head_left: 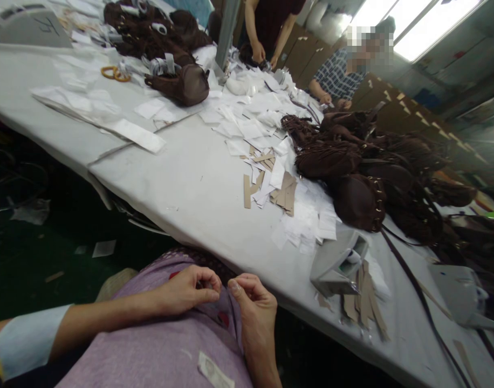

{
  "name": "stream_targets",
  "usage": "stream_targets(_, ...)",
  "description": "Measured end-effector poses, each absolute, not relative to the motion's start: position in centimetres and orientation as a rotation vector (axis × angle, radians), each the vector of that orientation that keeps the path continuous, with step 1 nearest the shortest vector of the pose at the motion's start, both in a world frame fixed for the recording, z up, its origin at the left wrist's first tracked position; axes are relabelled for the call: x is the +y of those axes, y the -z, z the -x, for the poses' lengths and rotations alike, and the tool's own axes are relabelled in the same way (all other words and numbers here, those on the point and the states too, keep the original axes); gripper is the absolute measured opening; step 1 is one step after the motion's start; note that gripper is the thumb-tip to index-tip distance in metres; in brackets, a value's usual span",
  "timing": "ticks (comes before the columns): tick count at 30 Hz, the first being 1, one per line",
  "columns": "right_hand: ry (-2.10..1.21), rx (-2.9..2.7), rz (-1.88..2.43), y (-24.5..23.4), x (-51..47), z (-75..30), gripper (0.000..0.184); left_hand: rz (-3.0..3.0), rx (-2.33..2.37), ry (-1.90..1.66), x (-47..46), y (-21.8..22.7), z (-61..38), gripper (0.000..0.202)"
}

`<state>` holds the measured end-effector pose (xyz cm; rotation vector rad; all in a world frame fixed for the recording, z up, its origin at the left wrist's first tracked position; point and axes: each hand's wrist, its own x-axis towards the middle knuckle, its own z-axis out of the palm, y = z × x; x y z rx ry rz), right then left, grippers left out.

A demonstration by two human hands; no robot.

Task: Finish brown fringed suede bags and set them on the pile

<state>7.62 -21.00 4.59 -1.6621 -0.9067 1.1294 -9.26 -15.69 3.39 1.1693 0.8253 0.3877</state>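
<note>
My left hand (190,291) and my right hand (253,302) rest together on my lap, on purple patterned cloth (162,345), just below the table's near edge. Both hands have their fingers curled in, fingertips nearly touching each other. They pinch at something between them that is too small to make out. A white cuff covers my left forearm. A small white label (214,372) lies on the purple cloth below my hands.
The white table (198,188) holds scattered white paper slips (303,215), tan card strips (285,191), a heap of brown fringed bags (352,172), a grey device (338,261) and orange scissors (115,73). Two other people work at the far side.
</note>
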Motion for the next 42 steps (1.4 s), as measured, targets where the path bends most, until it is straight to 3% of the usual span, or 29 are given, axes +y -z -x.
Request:
stream_targets(6,-1.147,-0.981,1.630,-4.8,-21.0,-7.1,0.014,-1.384,0.991,-0.392,-15.3,-3.5,9.0,0.023)
stream_targets(15,-0.917,-1.207,1.700,-5.4,-21.3,-6.7,0.006,-0.777,0.781,-0.346,-14.4,-3.8,8.2,0.016)
stream_targets(20,-0.805,-1.246,1.737,-5.3,-21.3,-6.3,0.024,-0.616,0.800,-0.355,-14.4,-3.8,8.1,0.016)
stream_targets(28,-0.852,-1.197,1.798,-4.7,-21.3,-6.3,0.044,-0.599,0.872,-0.418,-13.7,-4.0,8.0,0.043)
stream_targets(34,-1.061,-1.013,1.825,-3.9,-21.1,-6.2,0.056,-0.706,0.873,-0.402,-13.0,-4.6,8.0,0.040)
stream_targets(42,-1.164,-0.976,1.831,-3.7,-20.9,-6.2,0.057,-0.787,0.821,-0.390,-12.6,-4.3,8.0,0.031)
